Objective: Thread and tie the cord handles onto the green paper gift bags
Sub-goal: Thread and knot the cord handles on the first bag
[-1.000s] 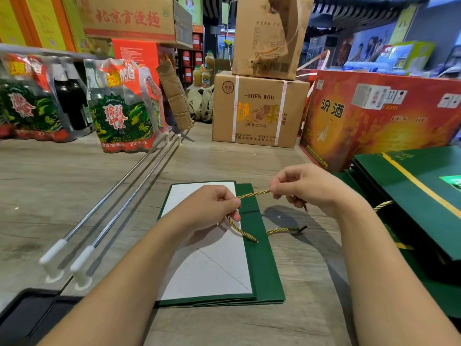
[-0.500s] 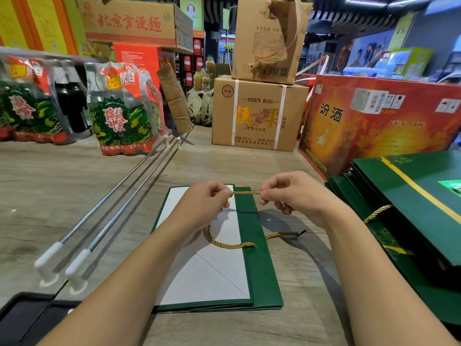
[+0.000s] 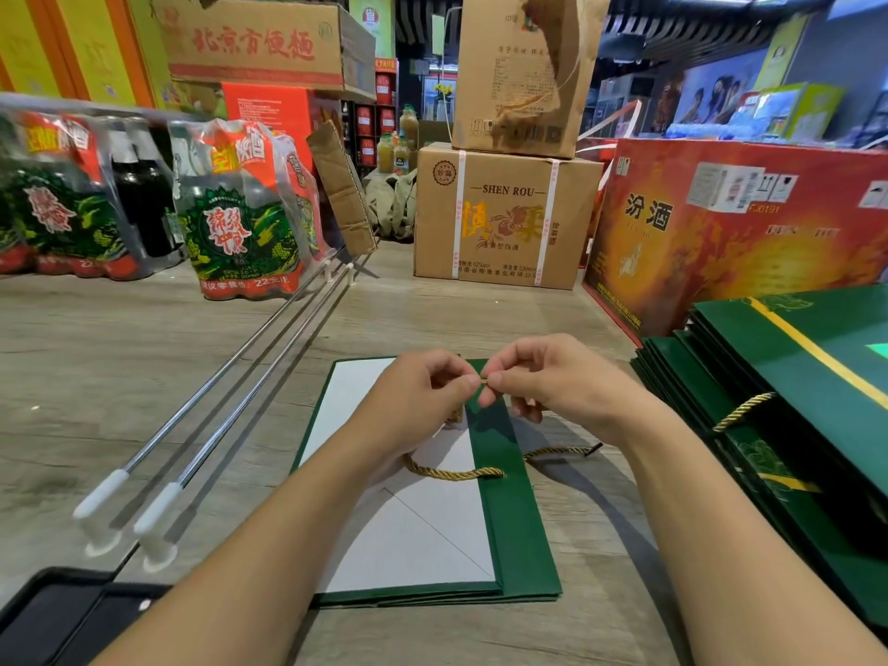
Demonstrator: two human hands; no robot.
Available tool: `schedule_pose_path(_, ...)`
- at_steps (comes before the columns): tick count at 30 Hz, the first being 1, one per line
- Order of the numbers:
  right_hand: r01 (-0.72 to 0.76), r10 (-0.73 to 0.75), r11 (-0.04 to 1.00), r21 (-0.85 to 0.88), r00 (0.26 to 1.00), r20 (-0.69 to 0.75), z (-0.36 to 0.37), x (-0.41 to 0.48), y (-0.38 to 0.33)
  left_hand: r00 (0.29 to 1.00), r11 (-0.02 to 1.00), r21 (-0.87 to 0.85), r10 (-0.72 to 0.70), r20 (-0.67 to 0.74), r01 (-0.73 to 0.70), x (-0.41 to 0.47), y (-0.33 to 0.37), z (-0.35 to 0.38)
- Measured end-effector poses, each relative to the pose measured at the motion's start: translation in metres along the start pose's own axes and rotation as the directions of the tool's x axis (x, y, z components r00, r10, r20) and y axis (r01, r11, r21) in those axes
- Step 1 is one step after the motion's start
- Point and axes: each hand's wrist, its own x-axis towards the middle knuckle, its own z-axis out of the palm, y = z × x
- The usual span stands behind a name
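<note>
a green paper gift bag [image 3: 511,531] lies folded flat on the wood-grain floor [image 3: 144,358], straight in front of the person, with a white panel [image 3: 408,540] turned up across its left part and a dark green band running down its right side. a twisted gold cord [image 3: 451,472] curves from under the left hand [image 3: 413,401] across the white panel to the green band, where it appears to go through the paper. its dark-tipped end [image 3: 595,447] lies on the floor just right of the bag. the two hands meet above the bag's far edge. the left hand's grip is closed, thumb and forefinger pinching a short piece of the cord, and the right hand [image 3: 552,382] pinches the same piece from the other side, its other fingers curled. the hands hide the bag's upper part, so whether a knot is there cannot be told. to the right, well apart from the flat bag, rests a leaning stack of green bags [image 3: 778,377], one with a gold handle [image 3: 742,411] showing. left of the bag lie two metal rods [image 3: 230,401] with white caps. beyond stand a "shen rou" cardboard box [image 3: 504,223], a red carton [image 3: 721,242] and shrink-wrapped bottle packs [image 3: 240,213]. a black tray [image 3: 57,617] sits at the near left corner.
</note>
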Motion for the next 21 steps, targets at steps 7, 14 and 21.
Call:
schedule_pose_path(7,-0.166,0.139,0.982,-0.095,0.959,-0.246,-0.002,0.005,0.005,0.991,0.998,0.054,-0.027,-0.130,0.034,0.004,-0.004,0.000)
schedule_pose_path(14,-0.375,0.319,0.883,-0.282,0.921,-0.224,0.013,0.008,0.009,0.993,0.982,0.184,-0.005,-0.120,0.027,0.007,-0.013,0.003)
schedule_pose_path(21,-0.356,0.351,0.934,0.028,0.902,-0.250,0.015,0.012,0.013,0.993,0.974,0.227,0.013,-0.117,0.014,0.007,-0.013,0.005)
